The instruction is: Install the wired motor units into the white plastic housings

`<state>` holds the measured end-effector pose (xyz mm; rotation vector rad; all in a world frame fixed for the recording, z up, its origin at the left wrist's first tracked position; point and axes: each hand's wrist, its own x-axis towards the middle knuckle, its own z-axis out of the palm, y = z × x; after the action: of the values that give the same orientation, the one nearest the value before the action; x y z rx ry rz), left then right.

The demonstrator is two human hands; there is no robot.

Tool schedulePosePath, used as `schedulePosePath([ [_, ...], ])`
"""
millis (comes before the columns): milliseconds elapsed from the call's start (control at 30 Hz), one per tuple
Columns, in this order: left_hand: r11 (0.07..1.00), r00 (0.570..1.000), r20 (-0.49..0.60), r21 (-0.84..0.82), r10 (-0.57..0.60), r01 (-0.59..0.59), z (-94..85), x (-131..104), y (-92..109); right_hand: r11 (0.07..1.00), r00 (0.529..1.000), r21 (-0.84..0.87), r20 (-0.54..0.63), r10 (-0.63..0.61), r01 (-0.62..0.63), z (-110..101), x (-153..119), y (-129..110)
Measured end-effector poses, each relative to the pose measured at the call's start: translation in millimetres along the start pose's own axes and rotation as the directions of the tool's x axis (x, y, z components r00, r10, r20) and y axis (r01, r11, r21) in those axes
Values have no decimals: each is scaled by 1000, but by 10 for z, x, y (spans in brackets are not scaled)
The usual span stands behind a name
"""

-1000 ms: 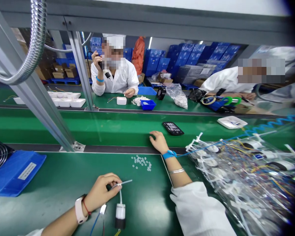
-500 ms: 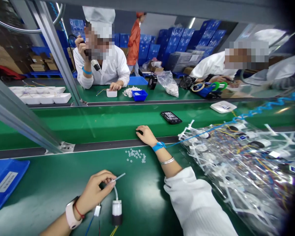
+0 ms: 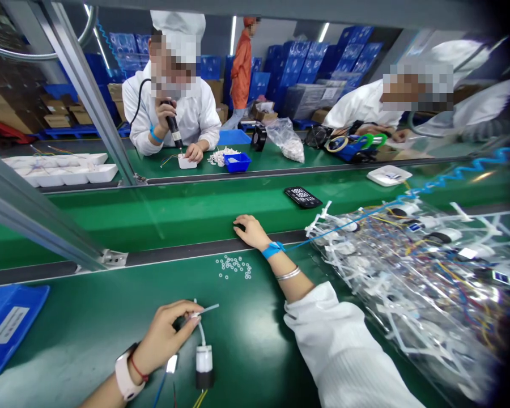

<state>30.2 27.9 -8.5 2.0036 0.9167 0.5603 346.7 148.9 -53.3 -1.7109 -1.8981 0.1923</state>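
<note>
In the head view, my left hand (image 3: 172,326) is closed in a pinch on a thin translucent tube (image 3: 208,309). The tubing runs down to a small white-and-black cylindrical pump (image 3: 204,365) with yellow wires, upright in the picture. Beside it, under the hand, is a white connector (image 3: 172,364) on coloured wires. My right hand (image 3: 250,231) lies at the edge of the green conveyor belt, fingers loosely bent and apart, holding nothing visible. Several small white rings (image 3: 234,266) are scattered on the green bench (image 3: 110,317) between my hands.
A plastic bag of wired pumps (image 3: 416,272) covers the right side. A blue bin (image 3: 12,328) sits at the left. On the belt (image 3: 187,209) are a black display panel (image 3: 302,196) and a white tray (image 3: 389,175). A blue coiled cord (image 3: 459,178) crosses right. Co-workers sit opposite.
The black display panel has slid right along the belt. The co-worker opposite has lowered an electric screwdriver to a white part. My hands have hardly moved; the view has shifted slightly.
</note>
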Motion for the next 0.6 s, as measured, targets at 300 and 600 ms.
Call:
schedulePosePath([
  [300, 1000, 1000, -4, -15, 25, -25, -11, -29, -71, 1000, 1000, -3, 8, 19, -19, -4, 5, 0],
  [600, 1000, 1000, -13, -3, -3, 3, -14, -36, -90, 1000, 999, 9, 29, 29, -30, -28, 8, -17],
])
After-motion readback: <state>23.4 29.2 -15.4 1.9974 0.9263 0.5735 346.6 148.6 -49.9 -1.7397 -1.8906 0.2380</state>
